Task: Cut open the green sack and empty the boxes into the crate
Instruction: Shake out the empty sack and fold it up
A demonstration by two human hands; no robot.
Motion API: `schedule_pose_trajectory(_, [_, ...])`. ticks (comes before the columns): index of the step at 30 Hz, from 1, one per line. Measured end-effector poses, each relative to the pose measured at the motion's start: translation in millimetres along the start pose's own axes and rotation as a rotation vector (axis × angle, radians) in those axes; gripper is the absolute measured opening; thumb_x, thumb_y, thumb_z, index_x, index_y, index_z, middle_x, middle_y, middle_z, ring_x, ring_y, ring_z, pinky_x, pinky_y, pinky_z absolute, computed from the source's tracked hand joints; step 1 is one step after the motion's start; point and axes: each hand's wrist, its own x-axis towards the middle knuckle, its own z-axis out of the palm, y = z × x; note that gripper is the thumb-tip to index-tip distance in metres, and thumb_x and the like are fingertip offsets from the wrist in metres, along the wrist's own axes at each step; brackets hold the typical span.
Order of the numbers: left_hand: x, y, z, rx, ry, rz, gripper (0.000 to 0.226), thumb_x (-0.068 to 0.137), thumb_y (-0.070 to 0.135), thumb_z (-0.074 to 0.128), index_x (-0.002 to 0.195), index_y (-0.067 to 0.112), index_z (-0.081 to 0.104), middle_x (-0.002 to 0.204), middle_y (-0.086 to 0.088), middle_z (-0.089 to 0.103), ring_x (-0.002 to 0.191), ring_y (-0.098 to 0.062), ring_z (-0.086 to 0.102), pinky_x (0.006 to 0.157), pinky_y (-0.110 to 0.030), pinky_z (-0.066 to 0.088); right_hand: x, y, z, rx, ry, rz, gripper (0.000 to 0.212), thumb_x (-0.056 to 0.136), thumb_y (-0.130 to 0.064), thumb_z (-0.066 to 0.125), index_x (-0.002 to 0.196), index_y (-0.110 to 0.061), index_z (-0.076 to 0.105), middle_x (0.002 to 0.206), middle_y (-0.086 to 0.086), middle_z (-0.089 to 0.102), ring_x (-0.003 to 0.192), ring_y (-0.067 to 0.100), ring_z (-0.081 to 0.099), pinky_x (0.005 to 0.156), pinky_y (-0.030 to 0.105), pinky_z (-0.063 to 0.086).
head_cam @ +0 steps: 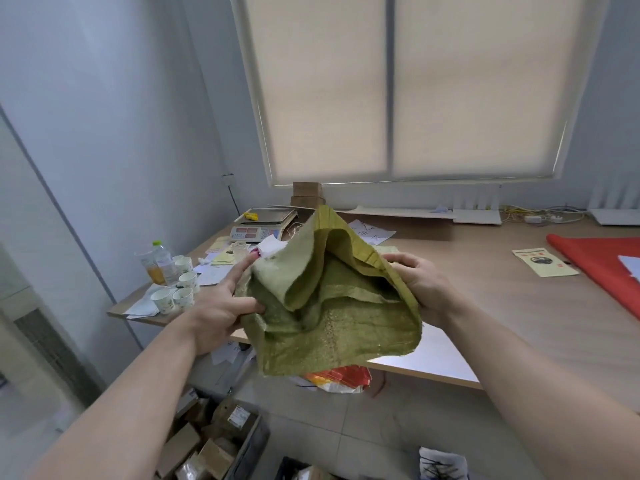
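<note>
The green woven sack (pixel 332 306) hangs limp and crumpled in the air in front of me, above the table's near edge. My left hand (pixel 221 303) pinches its left edge between thumb and curled fingers, index finger pointing outward. My right hand (pixel 420 282) grips the sack's right edge. Below on the floor at the lower left stands a dark crate (pixel 247 441) holding several brown cardboard boxes (pixel 204 448).
A long wooden table (pixel 485 289) carries paper cups (pixel 173 292), bottles (pixel 162 261), a weighing scale (pixel 263 223), papers, a leaflet (pixel 543 261) and red cloth (pixel 602 261). An orange-and-white bag (pixel 339 377) lies on the floor under the table. Cardboard boxes (pixel 306 195) are stacked by the window.
</note>
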Motion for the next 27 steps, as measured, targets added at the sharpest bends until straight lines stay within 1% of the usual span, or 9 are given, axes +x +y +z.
schedule_pose_trajectory(5, [3.1,8.0,-5.7,-0.064,0.112,0.017,0.045,0.086,-0.016,0.043,0.114,0.01,0.067,0.123,-0.032,0.06,0.088,-0.031,0.067,0.067,-0.036,0.06,-13.8,-7.0,2.4,-0.231,-0.216,0.0,0.074,0.057,-0.021,0.085,0.125,-0.011,0.057,0.131,0.012,0.05,0.104,0.019,0.063,0.08,0.025,0.056])
schedule_pose_trajectory(7, [3.8,11.6,-7.0,-0.092,0.18,0.025,0.031,0.089,-0.009,0.044,0.106,0.0,0.069,0.119,-0.034,0.061,0.095,-0.04,0.066,0.08,-0.043,0.056,-18.0,-10.8,7.9,-0.55,-0.23,-0.056,0.09,0.058,-0.02,0.089,0.138,-0.011,0.049,0.145,0.001,0.029,0.119,0.011,0.046,0.086,0.013,0.045])
schedule_pose_trajectory(10, [4.1,16.9,-10.7,-0.22,0.261,-0.017,0.024,0.092,0.003,0.046,0.099,-0.002,0.068,0.12,-0.026,0.064,0.094,-0.034,0.068,0.088,-0.045,0.052,-19.4,-11.5,11.4,-1.078,-0.221,-0.212,0.087,0.069,-0.02,0.087,0.144,-0.018,0.044,0.163,-0.004,-0.006,0.144,0.016,0.019,0.1,0.015,0.025])
schedule_pose_trajectory(13, [1.0,20.6,-13.7,-0.333,0.248,-0.084,0.037,0.092,0.027,0.05,0.114,0.001,0.065,0.115,-0.022,0.069,0.089,-0.03,0.071,0.089,-0.045,0.05,-16.5,-7.5,8.0,-1.274,-0.172,-0.431,0.061,0.072,-0.012,0.082,0.128,-0.011,0.056,0.16,0.008,0.02,0.14,0.024,0.033,0.094,0.014,0.026])
schedule_pose_trajectory(16, [-2.7,18.8,-9.8,-0.392,0.209,-0.143,0.06,0.088,0.06,0.054,0.107,0.007,0.072,0.111,-0.022,0.071,0.101,-0.034,0.07,0.093,-0.048,0.048,-14.9,-1.6,6.3,-1.267,-0.063,-0.579,0.039,0.068,0.003,0.075,0.104,-0.004,0.065,0.113,0.01,0.062,0.101,0.035,0.059,0.074,0.024,0.036])
schedule_pose_trajectory(19, [-5.3,12.4,2.5,-0.213,0.237,-0.168,0.037,0.093,0.038,0.058,0.086,0.007,0.075,0.098,-0.021,0.075,0.077,-0.03,0.074,0.084,-0.045,0.053,-15.3,4.3,11.6,-1.168,0.088,-0.61,0.035,0.064,0.011,0.068,0.096,-0.002,0.066,0.088,0.002,0.056,0.079,0.025,0.049,0.06,0.024,0.029])
schedule_pose_trajectory(21, [-5.7,5.3,7.5,-0.033,0.196,-0.198,0.025,0.093,0.018,0.059,0.103,-0.002,0.069,0.114,-0.028,0.068,0.085,-0.033,0.073,0.087,-0.047,0.055,-16.8,7.9,14.9,-1.085,0.195,-0.566,0.034,0.067,0.013,0.061,0.097,-0.003,0.067,0.084,0.003,0.056,0.079,0.023,0.047,0.062,0.026,0.027])
schedule_pose_trajectory(23, [-13.3,1.5,8.9,0.076,0.132,-0.183,0.035,0.089,0.011,0.064,0.117,-0.009,0.059,0.121,-0.035,0.06,0.097,-0.038,0.067,0.096,-0.056,0.049,-21.5,9.8,15.2,-1.013,0.262,-0.483,0.031,0.072,0.009,0.055,0.095,-0.007,0.068,0.081,0.003,0.059,0.078,0.023,0.049,0.063,0.026,0.03])
schedule_pose_trajectory(27, [-30.4,-8.3,10.4,0.2,0.057,-0.098,0.049,0.081,0.002,0.07,0.126,0.02,0.06,0.115,-0.031,0.064,0.098,-0.04,0.063,0.097,-0.065,0.043,-32.8,7.4,12.1,-0.871,0.279,-0.363,0.033,0.073,0.007,0.05,0.089,-0.014,0.069,0.079,0.006,0.064,0.076,0.024,0.053,0.058,0.026,0.038])
